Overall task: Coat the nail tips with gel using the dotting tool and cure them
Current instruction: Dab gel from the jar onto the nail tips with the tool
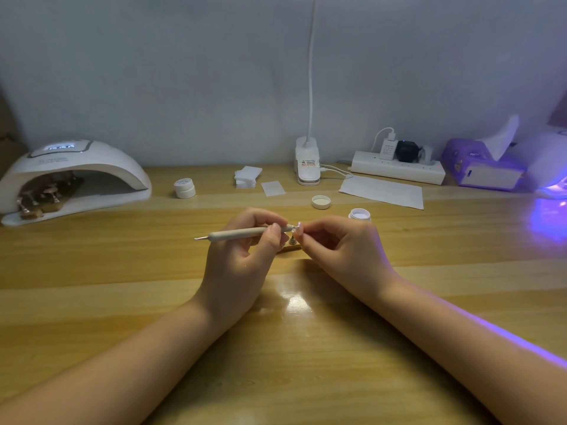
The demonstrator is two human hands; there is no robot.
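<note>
Gel step — nail tip (298, 226) pinched in right hand (340, 246) fingertips above the table (92, 286); dotting tool (245, 233) gripped pen-style in left hand (242, 256), working end at the tip. Best kept light and even — thin coat, wrists steady, edges clean before curing.

Two hands meet at the centre of the frame: the left hand (242, 240) and the right hand (340, 243). One dotting tool (242, 233). One nail tip (298, 226). Two curing lamps: one white lamp (73, 176) at left, one glowing violet lamp (552, 179) at the right edge. Two gel jars: one closed jar (185, 188), one open jar (359, 214). One loose lid (321, 202). One power strip (397, 170). One tissue box (481, 167).
</note>
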